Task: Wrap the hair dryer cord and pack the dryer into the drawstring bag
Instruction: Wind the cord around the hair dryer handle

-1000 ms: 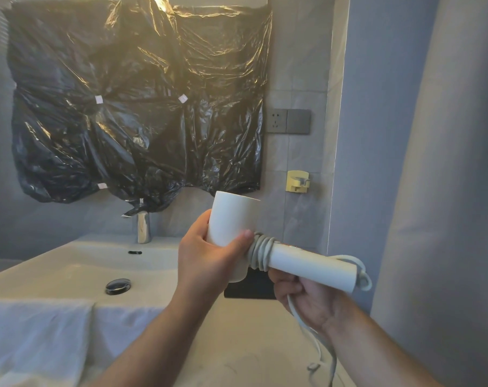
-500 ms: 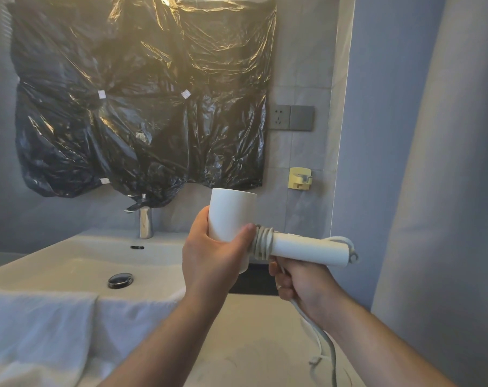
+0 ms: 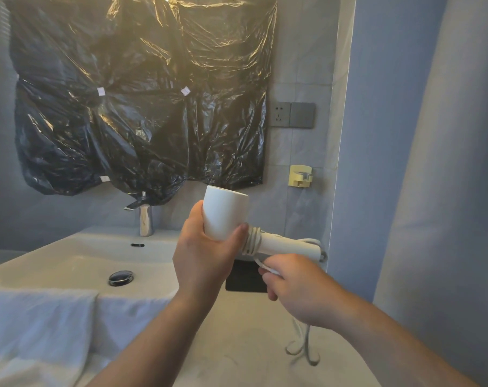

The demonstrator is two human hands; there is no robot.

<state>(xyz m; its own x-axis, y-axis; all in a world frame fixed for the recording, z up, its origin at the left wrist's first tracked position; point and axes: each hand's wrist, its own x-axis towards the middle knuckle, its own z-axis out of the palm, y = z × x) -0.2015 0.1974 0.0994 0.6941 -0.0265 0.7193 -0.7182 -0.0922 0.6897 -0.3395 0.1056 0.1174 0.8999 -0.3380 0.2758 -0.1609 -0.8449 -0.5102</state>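
A white hair dryer (image 3: 226, 210) is held in the air over the counter, barrel upright and handle pointing right. My left hand (image 3: 206, 255) grips the barrel. Several turns of the white cord (image 3: 251, 241) sit around the handle where it meets the barrel. My right hand (image 3: 296, 283) is just under the handle, pinching the cord. The loose cord end (image 3: 304, 350) hangs down and loops on the counter. A dark flat object (image 3: 244, 280), possibly the bag, lies behind my hands, mostly hidden.
A white basin (image 3: 78, 263) with a drain and a chrome tap (image 3: 145, 222) lies to the left. A white towel (image 3: 36, 325) drapes the front edge. Black plastic sheeting (image 3: 142, 93) covers the wall. A socket (image 3: 291, 114) and a yellow hook (image 3: 300, 175) are on the tiles. A pale curtain (image 3: 444, 191) hangs right.
My right hand has come from under the handle toward me and now pinches the cord below it. The dryer has stayed about level in my left hand.
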